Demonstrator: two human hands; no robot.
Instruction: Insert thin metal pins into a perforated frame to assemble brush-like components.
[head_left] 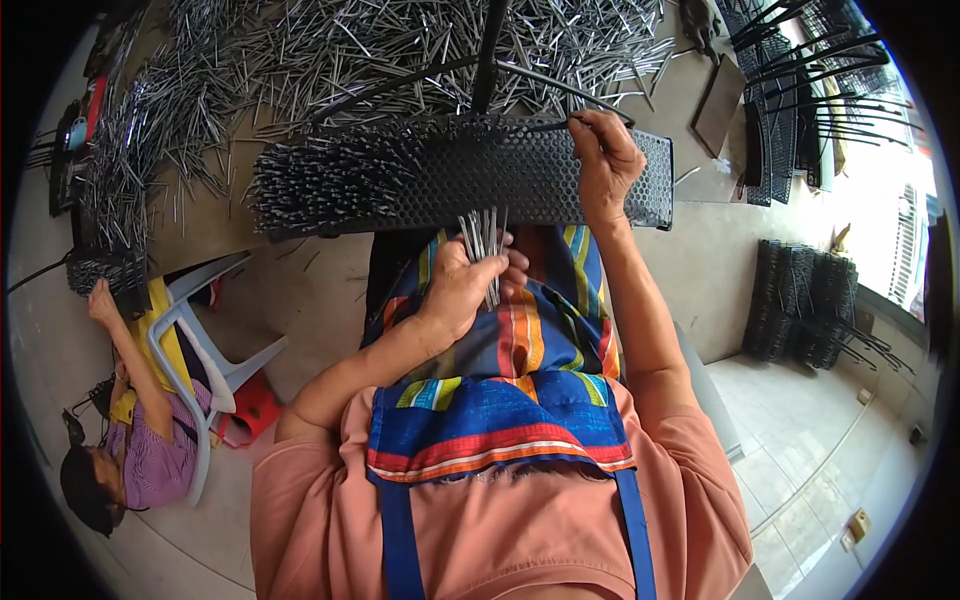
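Observation:
In front of me lies a black perforated panel [500, 180] with rows of small holes. Thin metal rods [320, 180] stick up thickly out of its left part, while holes show bare over the right part. My left hand [455, 290], just below the panel's near edge, is closed around a bundle of thin silvery rods [483, 240] that point away from me. Over the right part of the panel my right hand [608, 165] is closed, thumb and fingers pinched together by the far edge. What it pinches is too small to make out.
A large heap of loose metal rods [350, 50] covers the table beyond the panel. Black metal bars [484, 70] rise behind it. More perforated panels [775, 110] stand at the right, with dark stacks [800, 300] below. A co-worker [150, 440] sits left, near a grey plastic chair [190, 320].

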